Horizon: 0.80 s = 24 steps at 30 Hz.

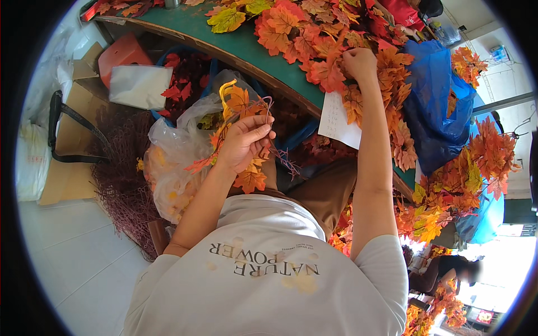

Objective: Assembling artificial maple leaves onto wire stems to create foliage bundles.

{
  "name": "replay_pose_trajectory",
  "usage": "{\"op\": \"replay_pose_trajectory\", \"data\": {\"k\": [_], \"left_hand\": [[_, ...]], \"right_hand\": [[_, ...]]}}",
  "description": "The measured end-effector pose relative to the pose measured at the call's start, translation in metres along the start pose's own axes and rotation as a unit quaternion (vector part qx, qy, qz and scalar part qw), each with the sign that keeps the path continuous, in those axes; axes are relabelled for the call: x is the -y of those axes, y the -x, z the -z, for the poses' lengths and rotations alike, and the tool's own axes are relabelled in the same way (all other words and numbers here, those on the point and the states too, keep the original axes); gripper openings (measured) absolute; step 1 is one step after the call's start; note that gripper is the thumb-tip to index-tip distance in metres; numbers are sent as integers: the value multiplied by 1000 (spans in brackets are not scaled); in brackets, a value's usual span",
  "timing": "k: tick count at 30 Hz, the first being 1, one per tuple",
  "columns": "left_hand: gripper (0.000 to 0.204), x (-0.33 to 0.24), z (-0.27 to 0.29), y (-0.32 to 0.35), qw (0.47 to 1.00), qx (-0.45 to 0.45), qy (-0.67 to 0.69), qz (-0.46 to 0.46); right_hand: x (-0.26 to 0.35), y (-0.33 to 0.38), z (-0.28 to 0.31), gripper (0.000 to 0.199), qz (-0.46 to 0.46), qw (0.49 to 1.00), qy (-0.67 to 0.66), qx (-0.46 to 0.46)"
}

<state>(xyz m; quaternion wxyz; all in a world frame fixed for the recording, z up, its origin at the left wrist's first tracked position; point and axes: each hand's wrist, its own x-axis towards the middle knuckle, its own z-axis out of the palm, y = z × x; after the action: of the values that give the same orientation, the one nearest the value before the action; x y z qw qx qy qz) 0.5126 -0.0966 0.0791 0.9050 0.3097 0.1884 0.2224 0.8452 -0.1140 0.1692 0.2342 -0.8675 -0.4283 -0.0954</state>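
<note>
In front of my chest, my left hand (246,143) is closed, thumb against fingers, on the thin purplish stem of an artificial leaf garland (249,180). Orange maple leaves and a yellow strand hang around and behind that hand. My right hand (360,63) reaches over the green table, fingers curled down into a heap of artificial maple leaves (283,22) in orange and red. Its fingertips are partly hidden there, so what they pinch cannot be made out. A white paper sheet with handwriting (339,120) lies at the table's edge beside my right forearm.
The green table's wooden edge (224,53) runs diagonally ahead. On the left are a clear plastic bag of leaves (168,179), a purplish twig bundle (120,173), a cardboard box (67,168) and a red stool (123,53). A blue bag (431,101) hangs at the right.
</note>
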Motion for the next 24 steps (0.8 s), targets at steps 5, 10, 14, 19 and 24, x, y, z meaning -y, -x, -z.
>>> {"op": "replay_pose_trajectory", "data": {"k": [5,10,14,19,24], "left_hand": [[17,3,-4,0,999,15,-8,-41],[22,3,-14,2,989,-20,-83,-119],[22,6,-10,2,985,2,-79,-152],[23,4,-23,8,984,10,-75,-162],[26,10,-28,11,983,0,-71,-168]], "right_hand": [[-43,-18,-15,15,-200,669,-713,63],[7,36,15,18,-149,569,-807,44],[48,108,8,18,-98,581,-804,76],[94,198,-18,9,-157,620,-767,38],[113,221,-28,9,-235,580,-780,32]]}}
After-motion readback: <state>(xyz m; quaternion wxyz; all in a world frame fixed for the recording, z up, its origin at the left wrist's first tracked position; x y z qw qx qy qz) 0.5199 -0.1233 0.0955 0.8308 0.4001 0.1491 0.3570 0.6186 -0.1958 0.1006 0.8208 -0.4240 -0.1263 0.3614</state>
